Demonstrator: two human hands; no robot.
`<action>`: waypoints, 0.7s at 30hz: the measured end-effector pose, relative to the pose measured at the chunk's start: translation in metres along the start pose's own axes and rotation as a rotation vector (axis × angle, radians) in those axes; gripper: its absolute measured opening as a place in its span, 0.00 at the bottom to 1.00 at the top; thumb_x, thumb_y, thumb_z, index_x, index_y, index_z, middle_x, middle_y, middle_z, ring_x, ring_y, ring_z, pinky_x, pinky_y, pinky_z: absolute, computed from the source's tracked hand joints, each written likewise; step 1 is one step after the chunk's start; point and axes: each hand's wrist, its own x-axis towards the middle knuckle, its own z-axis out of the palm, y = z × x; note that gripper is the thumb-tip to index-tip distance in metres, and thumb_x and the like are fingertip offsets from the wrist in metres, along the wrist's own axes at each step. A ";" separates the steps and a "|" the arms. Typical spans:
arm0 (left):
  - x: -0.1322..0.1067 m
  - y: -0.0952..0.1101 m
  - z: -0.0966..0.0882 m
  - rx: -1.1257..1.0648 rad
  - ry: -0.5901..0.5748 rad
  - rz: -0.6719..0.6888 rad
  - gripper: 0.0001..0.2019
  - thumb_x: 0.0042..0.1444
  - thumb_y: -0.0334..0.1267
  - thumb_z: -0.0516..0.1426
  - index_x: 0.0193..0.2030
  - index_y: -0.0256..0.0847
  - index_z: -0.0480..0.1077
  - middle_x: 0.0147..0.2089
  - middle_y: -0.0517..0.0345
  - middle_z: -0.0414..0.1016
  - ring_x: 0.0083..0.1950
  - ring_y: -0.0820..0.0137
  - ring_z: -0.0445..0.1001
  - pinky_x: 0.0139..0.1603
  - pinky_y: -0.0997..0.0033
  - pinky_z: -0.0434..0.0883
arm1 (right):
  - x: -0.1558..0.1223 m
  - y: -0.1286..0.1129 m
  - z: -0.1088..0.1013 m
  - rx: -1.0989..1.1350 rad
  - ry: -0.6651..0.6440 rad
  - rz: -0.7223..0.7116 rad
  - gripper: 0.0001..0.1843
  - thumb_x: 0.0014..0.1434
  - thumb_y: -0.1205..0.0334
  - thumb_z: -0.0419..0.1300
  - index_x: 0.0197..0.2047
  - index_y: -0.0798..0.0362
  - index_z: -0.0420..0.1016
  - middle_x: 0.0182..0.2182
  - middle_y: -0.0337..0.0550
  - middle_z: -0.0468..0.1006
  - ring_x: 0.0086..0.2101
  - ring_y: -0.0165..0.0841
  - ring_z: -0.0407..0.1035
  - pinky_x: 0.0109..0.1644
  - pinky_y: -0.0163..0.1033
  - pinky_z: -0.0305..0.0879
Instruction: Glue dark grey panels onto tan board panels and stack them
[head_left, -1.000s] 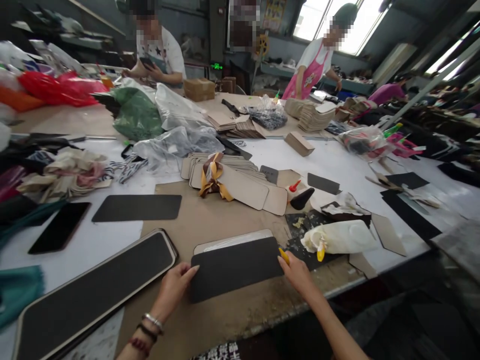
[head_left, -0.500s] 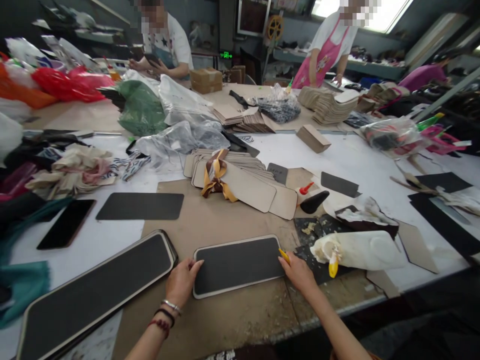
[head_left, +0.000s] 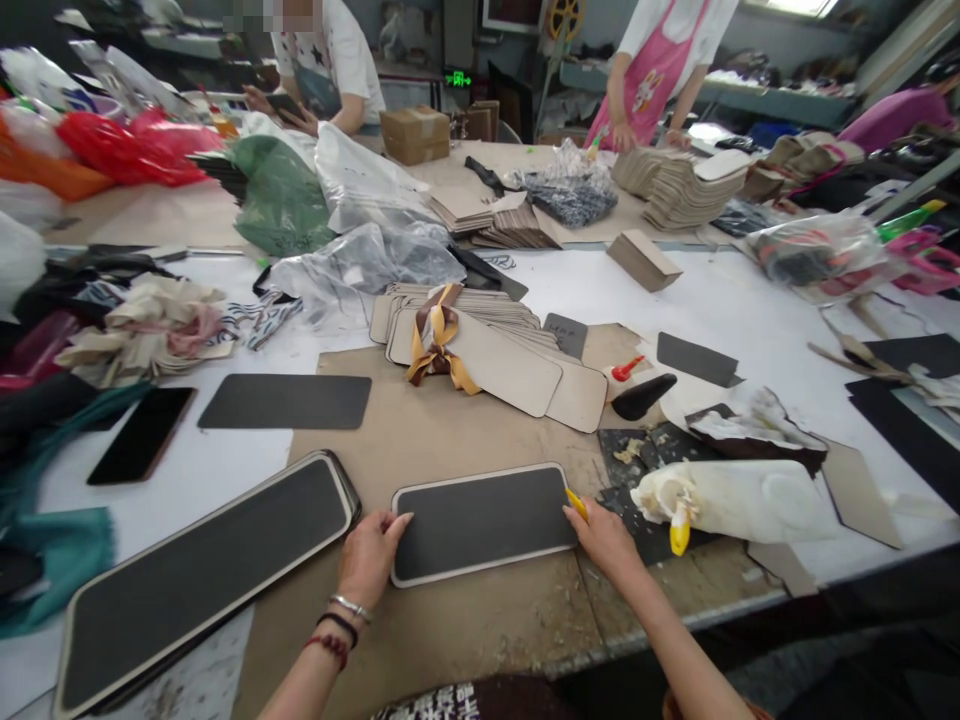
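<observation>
A dark grey rectangular panel with a pale border and rounded corners [head_left: 484, 525] lies on the brown board [head_left: 322, 640] in front of me. My left hand [head_left: 367, 555] pinches its left edge, thumb on top. At the right edge is my right hand [head_left: 604, 540], closed around a small yellow tool [head_left: 576, 502] whose tip lies by the panel's upper right corner; its kind I cannot make out. To the left, close to my left hand, is a stack of longer bordered dark panels [head_left: 210, 580]. A plain dark panel [head_left: 285, 401] lies behind them.
Beyond the panel lies a fanned stack of beige boards [head_left: 517, 375] with a brown and yellow ribbon [head_left: 441, 345]. A white glue-crusted bottle [head_left: 750, 500] is at right, a phone [head_left: 142, 435] at left. Two people [head_left: 330, 70] stand across the table.
The view has tilted down slightly, so the scene sits a little differently. Both hands keep their places at the panel's two ends. Across the table, the person in the pink apron has moved their arms.
</observation>
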 end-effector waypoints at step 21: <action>-0.007 0.004 0.000 -0.030 0.048 -0.016 0.14 0.51 0.46 0.53 0.21 0.42 0.62 0.23 0.58 0.70 0.28 0.67 0.67 0.30 0.72 0.59 | 0.002 -0.005 -0.002 -0.053 -0.004 0.038 0.17 0.63 0.56 0.47 0.44 0.56 0.72 0.38 0.52 0.78 0.39 0.39 0.72 0.38 0.35 0.61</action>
